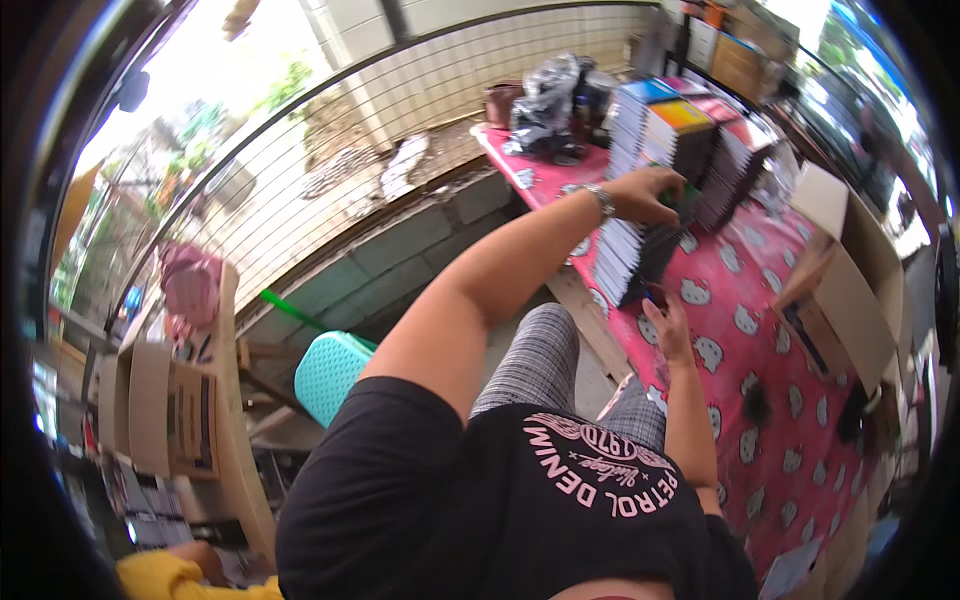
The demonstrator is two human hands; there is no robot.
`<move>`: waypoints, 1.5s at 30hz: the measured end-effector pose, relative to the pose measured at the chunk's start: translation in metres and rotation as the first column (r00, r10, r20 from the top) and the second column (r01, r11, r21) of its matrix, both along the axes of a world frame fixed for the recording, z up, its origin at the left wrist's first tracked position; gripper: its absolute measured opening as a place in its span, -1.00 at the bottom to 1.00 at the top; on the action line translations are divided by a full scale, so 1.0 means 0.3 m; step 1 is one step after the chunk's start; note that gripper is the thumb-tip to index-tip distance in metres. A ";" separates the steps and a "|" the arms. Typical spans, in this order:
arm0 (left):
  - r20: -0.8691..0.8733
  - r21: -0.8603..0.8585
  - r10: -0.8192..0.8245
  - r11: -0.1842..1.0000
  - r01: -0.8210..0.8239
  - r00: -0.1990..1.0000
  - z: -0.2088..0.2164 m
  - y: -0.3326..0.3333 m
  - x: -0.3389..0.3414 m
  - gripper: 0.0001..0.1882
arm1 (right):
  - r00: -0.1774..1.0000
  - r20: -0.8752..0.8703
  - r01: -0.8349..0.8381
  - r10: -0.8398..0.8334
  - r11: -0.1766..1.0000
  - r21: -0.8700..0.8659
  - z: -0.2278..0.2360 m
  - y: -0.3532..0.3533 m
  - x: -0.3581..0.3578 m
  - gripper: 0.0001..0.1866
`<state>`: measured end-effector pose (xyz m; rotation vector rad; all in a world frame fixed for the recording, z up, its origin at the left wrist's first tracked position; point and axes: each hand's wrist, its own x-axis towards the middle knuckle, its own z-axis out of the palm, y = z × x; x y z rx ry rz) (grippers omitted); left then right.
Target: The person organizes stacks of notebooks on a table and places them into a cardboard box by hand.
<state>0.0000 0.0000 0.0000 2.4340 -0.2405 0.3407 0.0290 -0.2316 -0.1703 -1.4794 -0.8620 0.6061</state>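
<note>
Stacks of thin books (632, 255) with pale page edges and dark covers stand on a pink cloth-covered table (745, 265). My left hand (648, 196), with a metal band at the wrist, reaches over the nearest stack. Its fingers curl down over the top, where a bit of green cover shows between thumb and fingers. Low at the near end of that stack is my right hand (670, 328), thumb and fingers apart. A small dark patch beside its fingertips is too blurred to name. Taller stacks with blue, yellow and red covers (685, 115) rise just behind.
An open cardboard box (850, 280) stands on the table's right. Grey plastic bags (550, 105) lie at its far end. A turquoise stool (335, 375) is at my left, near a wooden bench (235, 420) with another carton (165, 415). A wire fence (440, 85) runs behind.
</note>
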 end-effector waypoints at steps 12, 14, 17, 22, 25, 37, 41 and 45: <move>-0.028 0.022 0.011 1.000 -0.010 1.000 0.013 -0.001 -0.022 -0.56 | 0.867 0.478 0.137 -0.140 0.990 0.041 0.045 0.012 -0.061 -0.59; -0.012 0.046 -0.019 0.999 0.019 1.000 0.011 -0.005 -0.022 -0.56 | 0.890 0.433 0.143 -0.142 0.989 0.031 0.021 0.015 -0.048 -0.62; -0.008 0.063 0.008 0.998 -0.008 1.000 0.008 -0.003 -0.019 -0.56 | 0.941 0.324 0.104 -0.095 0.995 -0.008 -0.013 0.009 -0.016 -0.64; -0.023 0.033 -0.045 0.998 0.045 0.999 0.019 -0.001 0.009 -0.54 | 0.866 0.471 0.156 -0.167 0.986 0.062 0.042 -0.002 -0.027 -0.61; 0.041 0.070 -0.058 0.996 0.055 0.997 0.010 0.019 -0.009 -0.56 | 0.847 0.504 0.153 -0.166 0.986 0.068 0.064 0.018 -0.037 -0.58; -0.004 0.065 -0.040 0.997 0.041 0.999 0.020 -0.006 -0.029 -0.59 | 0.872 0.463 0.154 -0.156 0.987 0.043 0.033 0.005 -0.040 -0.52; -0.014 0.080 -0.033 0.996 0.034 0.999 0.021 -0.004 -0.033 -0.58 | 0.882 0.441 0.152 -0.167 0.986 0.069 0.017 0.016 -0.044 -0.51; -0.003 0.078 -0.043 0.996 0.043 0.999 0.020 0.000 -0.031 -0.58 | 0.949 0.299 0.096 -0.097 0.995 0.018 0.001 0.023 -0.035 -0.55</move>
